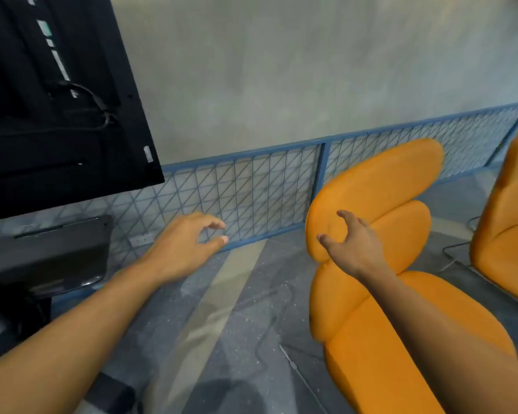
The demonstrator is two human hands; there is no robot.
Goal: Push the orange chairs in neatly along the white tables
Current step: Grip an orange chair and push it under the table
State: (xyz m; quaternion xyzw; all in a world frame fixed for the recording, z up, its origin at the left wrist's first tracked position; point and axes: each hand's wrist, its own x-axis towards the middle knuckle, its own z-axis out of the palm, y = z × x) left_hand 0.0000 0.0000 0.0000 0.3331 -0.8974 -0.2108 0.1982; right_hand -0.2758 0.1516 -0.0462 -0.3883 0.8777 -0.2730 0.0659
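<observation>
The person is reaching both bare arms out over a speckled grey floor (pixel 251 309) crossed by a pale beige stripe; the left hand (pixel 186 243) is hovering above that floor with its fingers (pixel 216 225) loosely curled and released, thumb and forefinger nearly meeting around nothing; the right hand (pixel 353 243) is spreading in front of the backrest of the nearer orange chair (pixel 377 186), its digits curved and apart, grasping nothing, and I cannot tell whether the palm is touching the padding. That chair is standing on the right of the floor, its seat lying nearer the person and its backrest rising beyond; its smooth, plump upholstery is bulging into rounded lobes, with one long oval pad on top. A second orange chair (pixel 506 222) of the same soft build is standing just beside it at the right edge, thin wire legs showing beneath. A blue metal grille (pixel 251 189) of fine crossed wires is running along the foot of a rough, mottled concrete wall (pixel 281 70); the flat black back of a screen (pixel 57 115) is hanging at the upper left, and a dark boxy base (pixel 48 249) is sitting below it.
</observation>
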